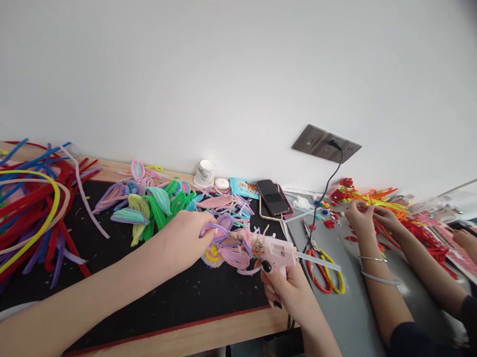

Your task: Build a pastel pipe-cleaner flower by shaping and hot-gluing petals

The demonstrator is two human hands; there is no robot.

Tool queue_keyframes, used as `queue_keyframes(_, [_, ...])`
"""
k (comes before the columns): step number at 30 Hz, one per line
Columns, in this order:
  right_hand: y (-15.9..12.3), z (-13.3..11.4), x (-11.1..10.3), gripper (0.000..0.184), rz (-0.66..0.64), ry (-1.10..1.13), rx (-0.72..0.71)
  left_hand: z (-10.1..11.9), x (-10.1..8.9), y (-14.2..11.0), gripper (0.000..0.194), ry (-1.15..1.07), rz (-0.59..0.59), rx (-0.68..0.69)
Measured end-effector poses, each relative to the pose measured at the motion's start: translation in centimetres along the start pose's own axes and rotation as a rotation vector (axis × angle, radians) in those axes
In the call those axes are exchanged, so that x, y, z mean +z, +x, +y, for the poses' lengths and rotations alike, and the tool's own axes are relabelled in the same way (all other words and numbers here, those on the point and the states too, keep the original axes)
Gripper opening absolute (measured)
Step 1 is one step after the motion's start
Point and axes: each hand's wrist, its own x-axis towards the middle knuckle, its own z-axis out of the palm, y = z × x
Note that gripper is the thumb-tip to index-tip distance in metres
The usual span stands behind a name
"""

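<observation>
My right hand [286, 290] is wrapped round a pink hot glue gun [275, 248], a clear glue stick [318, 260] poking out of its back. The gun's nozzle points left, at a purple pipe cleaner [210, 227] pinched in my left hand [191, 230]. Just under the nozzle lie pink and purple pipe-cleaner petals [234, 255] and a yellow-centred round piece [213, 256]; whether my left hand also holds these I cannot tell. Beyond my left hand is a heap of green and pastel pipe-cleaner leaves [157, 203].
Loose red, blue and yellow pipe cleaners [33, 205] spread at the left. Behind stand a paper cup [205, 172] and phones [273, 197]. Pliers [313, 235] and scissors lie right of the gun. A black cord [326, 188] runs to the wall socket. A co-worker's hands [360, 217] work at the right.
</observation>
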Motion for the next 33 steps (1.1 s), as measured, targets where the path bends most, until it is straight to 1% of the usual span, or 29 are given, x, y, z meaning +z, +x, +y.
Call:
queue_keyframes(5, [-0.1,-0.6,0.2,0.045,0.031,0.057,0.002,-0.4,0.1,-0.1,0.027,-0.054,0.008,0.025])
queue_keyframes(7, [-0.1,-0.7,0.1,0.046,0.038,0.100,0.001,-0.7,0.0,-0.2,0.027,-0.101,0.009,0.078])
queue_keyframes(10, [-0.3,-0.7,-0.1,0.045,0.014,0.169,-0.005,-1.3,0.0,-0.3,0.022,-0.181,0.025,0.167])
queue_keyframes(12, [-0.5,-0.6,-0.2,0.043,0.000,0.211,-0.015,-1.6,0.0,-0.4,0.020,-0.211,0.051,0.194])
queue_keyframes(15, [-0.8,-0.7,-0.1,0.043,-0.032,0.244,-0.015,-2.0,0.2,-0.6,0.016,-0.232,0.093,0.201])
queue_keyframes(18, [-1.0,-1.1,0.1,0.042,-0.041,0.231,0.000,-2.0,0.3,-0.7,0.014,-0.243,0.124,0.193])
queue_keyframes(28, [-1.1,-1.4,0.2,0.043,-0.035,0.201,0.026,-1.9,0.3,-1.1,0.015,-0.268,0.163,0.184])
queue_keyframes(33, [-1.2,-1.5,0.2,0.047,-0.028,0.178,0.040,-1.9,0.2,-1.0,0.014,-0.249,0.166,0.175])
